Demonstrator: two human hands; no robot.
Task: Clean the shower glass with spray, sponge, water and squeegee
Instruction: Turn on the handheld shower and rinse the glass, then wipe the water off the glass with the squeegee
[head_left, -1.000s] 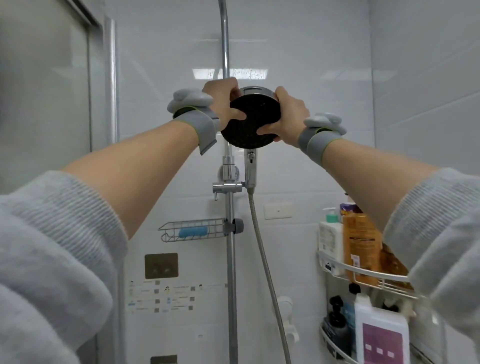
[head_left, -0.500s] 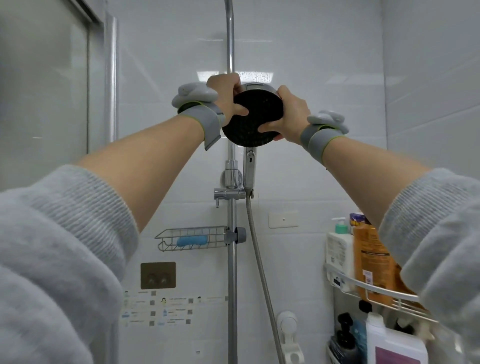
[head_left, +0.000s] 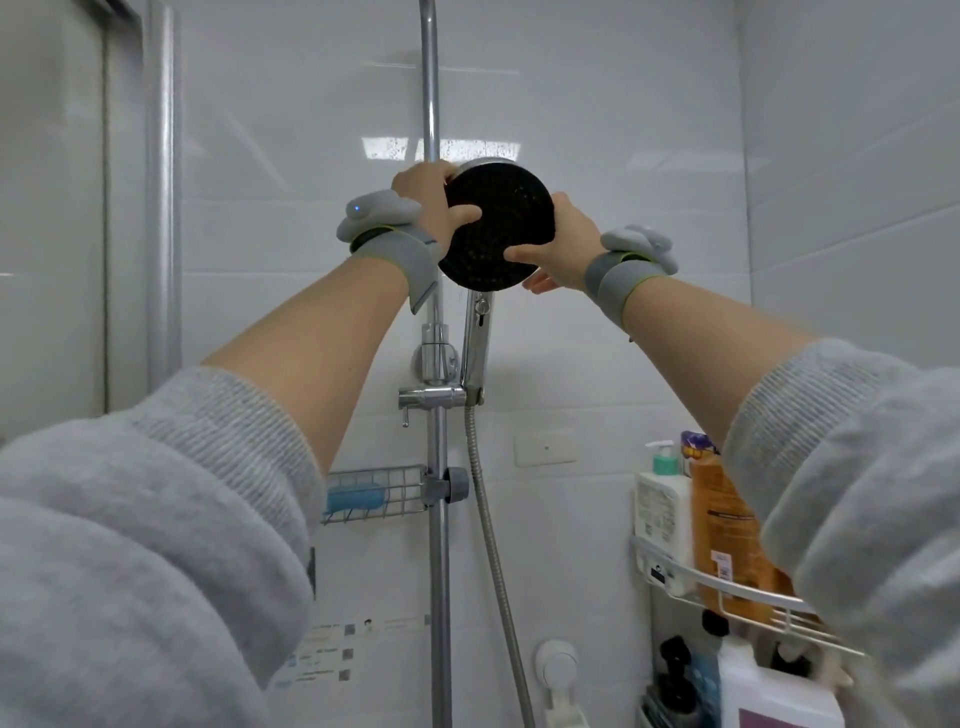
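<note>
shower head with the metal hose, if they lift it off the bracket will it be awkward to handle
Probably manageable: both hands already grip the round shower head by its rim. The ribbed metal hose hangs in a curve, so it likely flexes and trails. The chrome handle could be slippery if wet.

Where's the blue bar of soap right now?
In the head view, the blue soap lies in the small wire basket clamped to the left side of the chrome shower rail, below the shower head.

two hands: left hand, right hand, one shower head, one hose, one riser rail, two wire baskets: soap basket, corner rack, one orange bottle, one white pump bottle
</note>
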